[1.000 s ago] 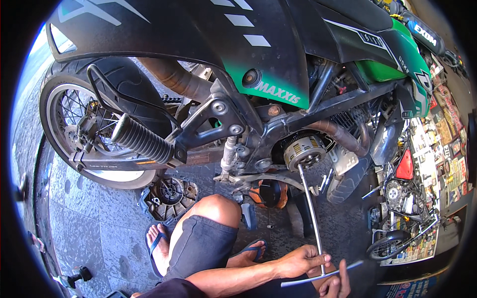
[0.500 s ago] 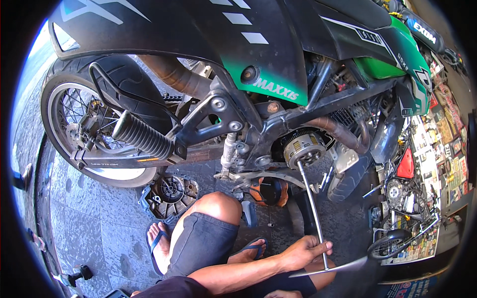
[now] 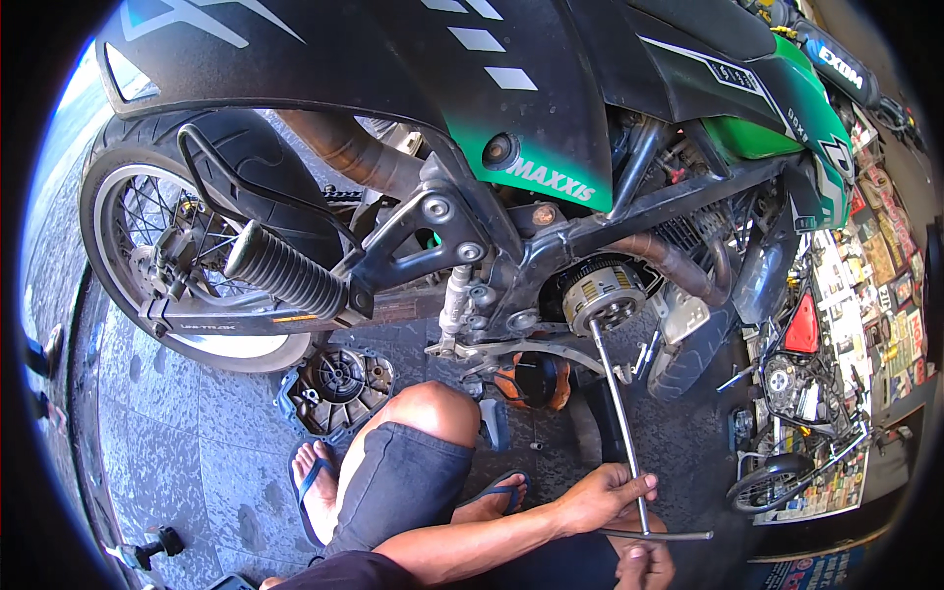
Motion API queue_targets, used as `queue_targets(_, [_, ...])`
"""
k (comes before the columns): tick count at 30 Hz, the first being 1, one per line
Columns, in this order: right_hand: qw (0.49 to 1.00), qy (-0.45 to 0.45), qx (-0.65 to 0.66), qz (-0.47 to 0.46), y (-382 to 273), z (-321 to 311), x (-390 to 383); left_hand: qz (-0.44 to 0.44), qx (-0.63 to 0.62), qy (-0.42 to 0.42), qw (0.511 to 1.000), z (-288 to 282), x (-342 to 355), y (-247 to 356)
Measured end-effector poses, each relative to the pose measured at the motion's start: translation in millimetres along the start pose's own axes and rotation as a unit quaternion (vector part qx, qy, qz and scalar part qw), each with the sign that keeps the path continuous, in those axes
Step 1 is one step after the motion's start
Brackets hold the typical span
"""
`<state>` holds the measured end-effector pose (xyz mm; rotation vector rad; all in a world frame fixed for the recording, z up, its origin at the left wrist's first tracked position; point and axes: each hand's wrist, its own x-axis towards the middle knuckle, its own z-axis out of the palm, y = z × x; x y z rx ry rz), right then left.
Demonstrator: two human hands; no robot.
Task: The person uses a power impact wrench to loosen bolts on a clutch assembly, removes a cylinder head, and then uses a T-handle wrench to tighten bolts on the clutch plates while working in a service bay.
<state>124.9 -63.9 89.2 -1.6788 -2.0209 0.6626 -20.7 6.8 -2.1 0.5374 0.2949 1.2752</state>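
A long metal T-handle wrench (image 3: 622, 423) runs from the exposed clutch (image 3: 602, 298) in the motorcycle's engine down toward me. My left hand (image 3: 608, 495) is closed round its shaft near the lower end, with the thumb across the front. The wrench's crossbar (image 3: 678, 536) lies just below that hand, roughly level. Right under the crossbar is my right hand (image 3: 644, 567), its fingers curled together. Whether they touch the bar or hold anything is not clear. The wrench's far end meets the middle of the clutch.
The black and green motorcycle (image 3: 393, 69) fills the upper view, its footpeg (image 3: 285, 270) jutting toward me. A removed engine cover (image 3: 337, 391) lies on the tiled floor (image 3: 236, 462) by my foot. An orange and black container (image 3: 536, 381) sits beneath the engine. Motorcycle pictures (image 3: 801, 393) stand at right.
The crossbar, blurred by spinning before, now shows sharply at a different angle. My right hand has come up and right from the lower edge to the crossbar. My left hand stays on the shaft.
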Motion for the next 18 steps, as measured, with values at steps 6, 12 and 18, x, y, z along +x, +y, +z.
queue_targets(6, [0.974, 0.093, -0.163, -0.129, 1.0, -1.4, 16.6, -0.011, 0.042, 0.038, 0.998, 0.9, -2.0, 6.1])
queue_targets(12, [0.838, 0.025, 0.500, 0.217, 33.0, 8.8, 29.0, 0.007, 0.016, 0.019, 1.000, 5.6, 2.4, 5.1])
queue_targets(18, [0.955, -0.082, 0.276, 0.076, 34.8, -31.0, 34.7, -0.005, 0.009, -0.009, 1.000, -8.7, 5.5, 4.6])
